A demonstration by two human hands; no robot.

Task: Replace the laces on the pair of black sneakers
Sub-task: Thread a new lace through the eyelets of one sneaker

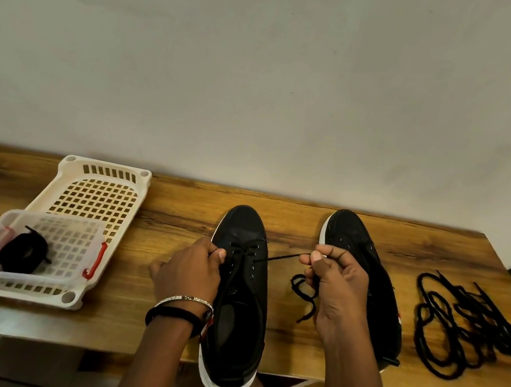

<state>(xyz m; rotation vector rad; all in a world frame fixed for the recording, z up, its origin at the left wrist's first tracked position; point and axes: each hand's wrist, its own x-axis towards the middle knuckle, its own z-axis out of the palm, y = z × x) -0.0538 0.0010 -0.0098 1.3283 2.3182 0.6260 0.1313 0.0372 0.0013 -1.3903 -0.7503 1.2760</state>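
A wooden table (159, 210) spans the lower frame. At lower centre lies a black sneaker (234, 326), a second sneaker (358, 242) right of it. The left hand (189, 270) pinches the lace (280, 257) by the eyelets; the right hand (333, 285) pinches its taut end.

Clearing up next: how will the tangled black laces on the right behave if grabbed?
The tangled pile of black cord laces looks floppy and light; it likely lifts as one clump, loops dangling. Pushed, it probably bunches on the wooden table.
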